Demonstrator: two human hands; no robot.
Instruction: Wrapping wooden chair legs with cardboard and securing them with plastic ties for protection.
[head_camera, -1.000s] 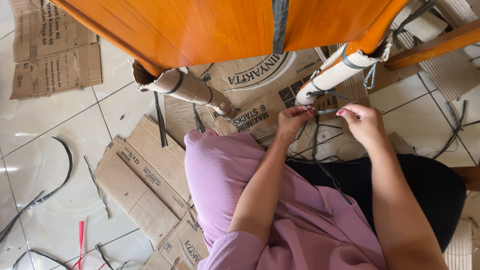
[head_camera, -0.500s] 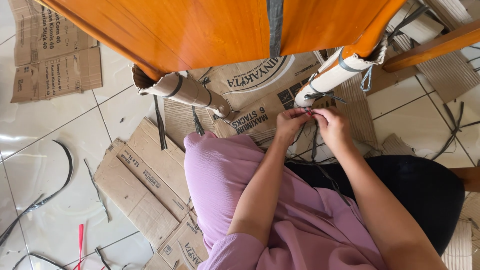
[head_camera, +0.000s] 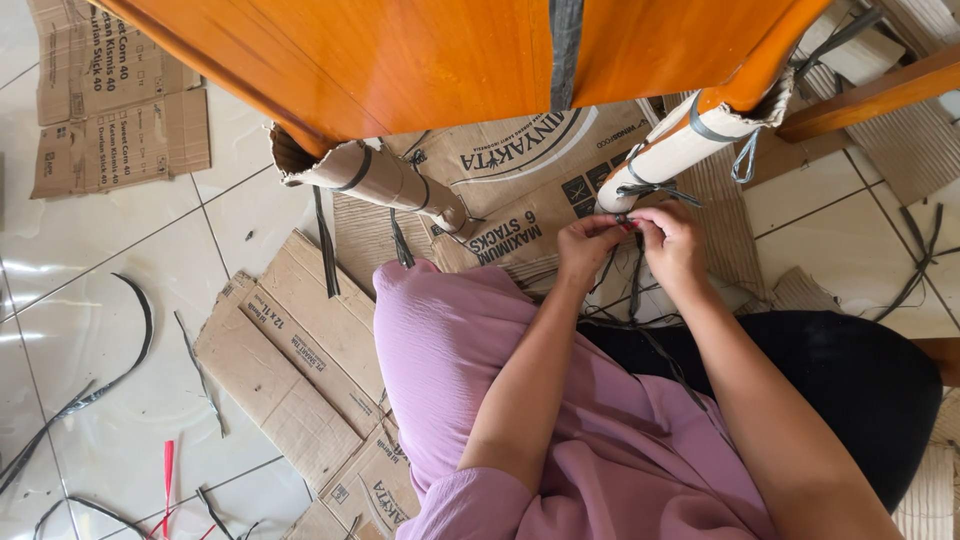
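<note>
An orange wooden table top (head_camera: 400, 60) fills the upper part of the head view. Its right leg (head_camera: 680, 150) is wrapped in pale paper and bound with grey plastic straps (head_camera: 648, 188). My left hand (head_camera: 588, 245) and my right hand (head_camera: 672, 242) meet just below that leg's lower end, fingers pinched together on a grey strap there. More strap ends hang down between my forearms. The left table leg (head_camera: 375, 178), wrapped in brown cardboard, lies left of my hands. My pink sleeve and lap sit below.
Flattened cardboard boxes (head_camera: 300, 350) lie on the white tiled floor (head_camera: 110, 290), with another piece (head_camera: 110, 110) at the upper left. Loose grey strap offcuts (head_camera: 120, 360) and a red strip (head_camera: 167, 470) are scattered at the left. A wooden rail (head_camera: 870, 95) crosses the upper right.
My right hand has moved left to join my left hand at the strap below the wrapped leg. Both hands now sit close together.
</note>
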